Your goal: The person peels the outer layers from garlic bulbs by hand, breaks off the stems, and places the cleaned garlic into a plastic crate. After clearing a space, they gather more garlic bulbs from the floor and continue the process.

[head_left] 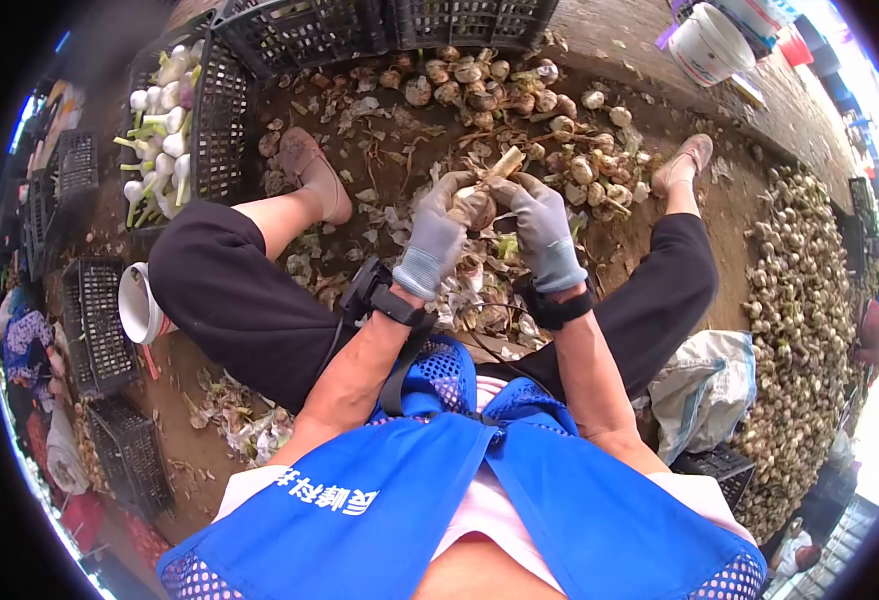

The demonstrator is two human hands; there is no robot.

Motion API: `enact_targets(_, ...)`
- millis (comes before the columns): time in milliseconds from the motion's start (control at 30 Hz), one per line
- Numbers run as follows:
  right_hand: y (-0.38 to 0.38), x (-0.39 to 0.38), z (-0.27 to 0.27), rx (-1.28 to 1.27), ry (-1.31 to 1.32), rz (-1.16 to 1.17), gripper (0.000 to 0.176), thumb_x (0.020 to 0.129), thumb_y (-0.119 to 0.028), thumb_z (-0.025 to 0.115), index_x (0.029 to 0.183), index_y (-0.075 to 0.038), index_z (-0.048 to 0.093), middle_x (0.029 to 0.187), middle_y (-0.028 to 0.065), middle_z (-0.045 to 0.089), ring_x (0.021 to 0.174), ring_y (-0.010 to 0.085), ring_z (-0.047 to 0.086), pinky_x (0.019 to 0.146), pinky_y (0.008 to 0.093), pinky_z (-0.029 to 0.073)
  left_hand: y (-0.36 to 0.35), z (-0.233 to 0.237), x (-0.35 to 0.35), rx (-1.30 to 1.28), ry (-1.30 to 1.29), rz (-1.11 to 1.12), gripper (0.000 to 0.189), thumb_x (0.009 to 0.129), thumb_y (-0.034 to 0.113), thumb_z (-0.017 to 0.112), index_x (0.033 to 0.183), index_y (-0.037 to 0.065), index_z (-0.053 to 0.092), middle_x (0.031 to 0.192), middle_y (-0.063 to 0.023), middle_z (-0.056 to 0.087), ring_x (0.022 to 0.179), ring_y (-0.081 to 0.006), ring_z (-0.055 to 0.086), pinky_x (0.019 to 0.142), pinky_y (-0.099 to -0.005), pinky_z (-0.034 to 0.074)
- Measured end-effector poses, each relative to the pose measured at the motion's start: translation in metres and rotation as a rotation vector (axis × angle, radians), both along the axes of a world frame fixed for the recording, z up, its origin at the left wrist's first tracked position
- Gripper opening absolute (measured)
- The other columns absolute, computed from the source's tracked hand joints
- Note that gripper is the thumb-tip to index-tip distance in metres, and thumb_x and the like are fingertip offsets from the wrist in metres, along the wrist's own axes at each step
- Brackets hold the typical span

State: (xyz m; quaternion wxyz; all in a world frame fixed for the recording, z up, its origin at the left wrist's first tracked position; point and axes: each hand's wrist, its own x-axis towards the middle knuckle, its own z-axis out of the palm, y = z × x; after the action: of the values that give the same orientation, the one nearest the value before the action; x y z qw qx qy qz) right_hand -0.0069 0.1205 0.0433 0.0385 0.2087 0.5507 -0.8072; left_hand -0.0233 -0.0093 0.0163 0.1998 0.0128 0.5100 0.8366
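Both hands are up in the middle now, gloved in grey, and between them sits a garlic bulb [477, 208], brown and dirty-skinned, its pale, thick stem [508, 163] slanting up and to the right. The left hand [435, 225] is closed on the bulb from the left side, fingers curled against it; the right hand [543, 225] comes in from the right, fingers bent in at the bulb and the base of the stem. Exactly where each right fingertip presses, you can't tell from here. The bulb is held clear above the ground [615, 262], right over a scatter of papery peelings [465, 285]. Just beyond the hands, between the two feet, lies a loose pile of brown bulbs [480, 92], well within view and apart from the gloves. Over to the left, a black crate [222, 130] carries clean white garlic [172, 143], stems on, and nearer the left knee there's a white bucket [140, 305]. Across on the right, past a pale sack [705, 385], a long heap of bulbs [795, 320] spreads along the ground.
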Motion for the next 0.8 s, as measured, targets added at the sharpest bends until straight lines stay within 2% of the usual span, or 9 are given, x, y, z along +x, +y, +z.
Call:
enact_targets(67, -0.002, 0.007, 0.008, 0.015, 0.035, 0.004, 0.019, 0.080, -0.011, 0.059, 0.093, 0.003, 0.062, 0.078, 0.0001, 0.061, 0.064, 0.0055, 0.053, 0.055, 0.0197, 0.043, 0.001, 0.000, 0.004, -0.149, 0.175, -0.023, 0.020, 0.088, 0.004, 0.049, 0.106, -0.002, 0.048, 0.082, -0.0012, 0.053, 0.068, -0.0053, 0.048, 0.061, -0.0188, 0.042)
enact_targets(300, 0.012, 0.029, 0.003, -0.032, 0.054, 0.020, 0.016, 0.080, -0.009, 0.058, 0.088, 0.005, 0.061, 0.076, 0.0042, 0.062, 0.063, 0.0097, 0.059, 0.057, 0.0227, 0.050, 0.010, -0.003, 0.017, -0.233, 0.148, 0.080, 0.018, 0.089, 0.012, 0.052, 0.102, 0.000, 0.047, 0.080, 0.0004, 0.052, 0.064, -0.0036, 0.046, 0.058, -0.0170, 0.041)
enact_targets(367, 0.014, 0.031, 0.001, -0.069, 0.078, 0.003, 0.016, 0.080, -0.008, 0.057, 0.088, 0.005, 0.061, 0.076, 0.0054, 0.062, 0.062, 0.0110, 0.060, 0.057, 0.0231, 0.050, 0.012, 0.000, 0.018, -0.180, 0.084, 0.055, 0.025, 0.090, 0.022, 0.052, 0.103, 0.001, 0.051, 0.084, 0.0004, 0.054, 0.076, -0.0047, 0.049, 0.070, -0.0186, 0.043)
enact_targets(500, 0.018, 0.036, -0.015, -0.019, 0.121, 0.005, 0.015, 0.080, -0.007, 0.056, 0.089, 0.004, 0.061, 0.077, 0.0056, 0.062, 0.063, 0.0116, 0.060, 0.056, 0.0234, 0.050, 0.009, -0.009, 0.017, -0.270, 0.173, 0.010, 0.033, 0.091, 0.033, 0.049, 0.104, 0.004, 0.053, 0.081, 0.0009, 0.056, 0.068, -0.0044, 0.051, 0.062, -0.0182, 0.045)
enact_targets(567, 0.017, 0.041, -0.022, 0.000, 0.120, -0.003, 0.016, 0.080, -0.006, 0.055, 0.091, 0.004, 0.060, 0.078, 0.0057, 0.063, 0.063, 0.0119, 0.060, 0.056, 0.0237, 0.050, 0.010, 0.010, 0.025, -0.149, -0.095, -0.006, 0.044, 0.089, 0.046, 0.045, 0.103, 0.006, 0.056, 0.077, 0.0009, 0.058, 0.058, -0.0050, 0.053, 0.050, -0.0182, 0.045)
enact_targets(600, 0.016, 0.042, -0.021, -0.087, 0.100, -0.014, 0.018, 0.080, -0.006, 0.055, 0.094, 0.004, 0.059, 0.080, 0.0057, 0.062, 0.065, 0.0118, 0.060, 0.057, 0.0240, 0.050, 0.008, 0.013, 0.024, -0.191, -0.168, -0.038, 0.054, 0.086, 0.056, 0.042, 0.103, 0.007, 0.057, 0.076, -0.0001, 0.060, 0.053, -0.0063, 0.054, 0.043, -0.0186, 0.045)
enact_targets(667, 0.019, 0.042, -0.022, -0.215, 0.081, 0.008, 0.023, 0.080, -0.005, 0.055, 0.101, 0.004, 0.056, 0.087, 0.0054, 0.062, 0.069, 0.0119, 0.060, 0.058, 0.0244, 0.050, 0.006, 0.009, 0.022, -0.159, -0.221, -0.061, 0.055, 0.085, 0.057, 0.042, 0.103, 0.008, 0.058, 0.077, -0.0005, 0.060, 0.055, -0.0066, 0.055, 0.044, -0.0186, 0.046)
enact_targets(767, 0.022, 0.039, -0.007, -0.247, 0.172, 0.066, 0.021, 0.078, -0.003, 0.056, 0.098, 0.003, 0.057, 0.087, 0.0049, 0.062, 0.071, 0.0124, 0.060, 0.060, 0.0248, 0.050, 0.009, 0.006, 0.017, -0.120, -0.261, -0.032, 0.055, 0.085, 0.057, 0.043, 0.102, 0.007, 0.058, 0.078, -0.0009, 0.060, 0.059, -0.0072, 0.056, 0.050, -0.0187, 0.048)
enact_targets(800, 0.029, 0.042, -0.009, 0.274, 0.417, 0.159, 0.018, 0.076, 0.000, 0.056, 0.094, 0.003, 0.058, 0.084, 0.0058, 0.062, 0.071, 0.0131, 0.060, 0.061, 0.0246, 0.050, 0.011, -0.001, 0.014, -0.178, -0.058, -0.014, 0.054, 0.085, 0.056, 0.043, 0.103, 0.006, 0.058, 0.078, -0.0006, 0.060, 0.062, -0.0072, 0.056, 0.053, -0.0191, 0.048)
